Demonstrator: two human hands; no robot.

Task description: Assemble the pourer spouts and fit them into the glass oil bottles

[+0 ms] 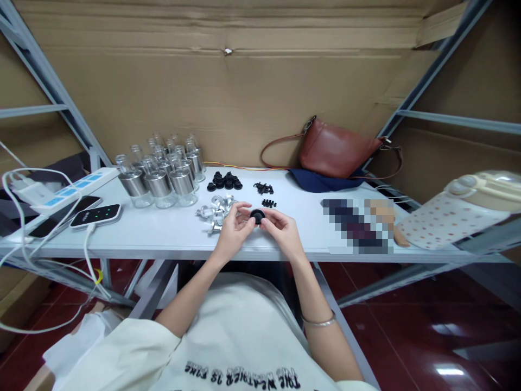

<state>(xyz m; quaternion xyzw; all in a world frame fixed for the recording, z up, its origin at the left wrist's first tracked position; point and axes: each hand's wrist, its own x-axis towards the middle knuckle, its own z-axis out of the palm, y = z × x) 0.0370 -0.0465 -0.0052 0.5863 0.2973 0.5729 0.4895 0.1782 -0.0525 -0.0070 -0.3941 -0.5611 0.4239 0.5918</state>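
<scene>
Both my hands grip one round black cap (258,216) above the table, near its front edge. The fingers of my left hand (235,227) are closed on the cap's left side. On the other side, my right hand (283,229) pinches it with thumb and fingers. Shiny metal pieces (214,210) lie in a loose pile just beyond and left of my left hand, which partly covers them. Farther back sits a cluster of similar black caps (225,181). Small black parts (268,203) stand beyond my hands, and thin black pieces (264,188) are heaped behind those.
Several glass bottles with metal sleeves (158,183) stand at the back left. A power strip (77,187), phone (65,216) and white cabled device (96,215) occupy the left end. At right are a brown bag (340,147), a dark blue cloth (313,181), a blurred-out patch and a dotted flask (439,217).
</scene>
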